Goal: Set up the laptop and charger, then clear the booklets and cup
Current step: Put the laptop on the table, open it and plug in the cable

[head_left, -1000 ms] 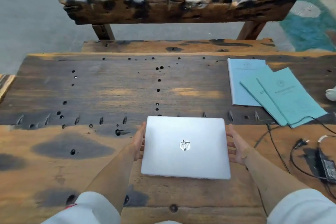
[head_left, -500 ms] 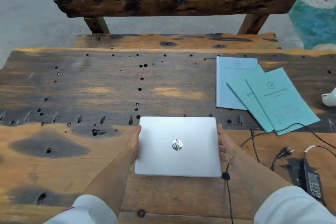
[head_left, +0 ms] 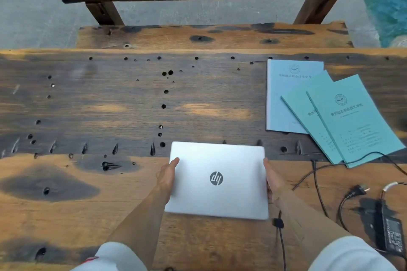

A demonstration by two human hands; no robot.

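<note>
Outdoors, on a weathered wooden table [head_left: 110, 182] full of knot holes and dark stains, with a rough wooden bench [head_left: 198, 35] beyond. Near the front edge, a closed silver laptop [head_left: 218, 180] with a round dark logo, flat or nearly flat on the planks. Left hand [head_left: 168, 177] pressed along the laptop's left edge, right hand [head_left: 273, 179] along its right edge, fingers straight and only lightly curled, palms clamping the sides rather than wrapping under; whether the shell is lifted, impossible to tell. Right of the laptop, a black charger brick [head_left: 393, 234] with loose black cables [head_left: 317, 185], one cable running just beside the laptop's right corner. Beyond and right of the laptop, three fanned light-blue and teal paper booklets [head_left: 343, 116]. No cup in view. Likely risks: smooth lid slipping from a flat-palmed hold; cable snagging under the shell and dragging the brick; uneven holes rocking the base.
</note>
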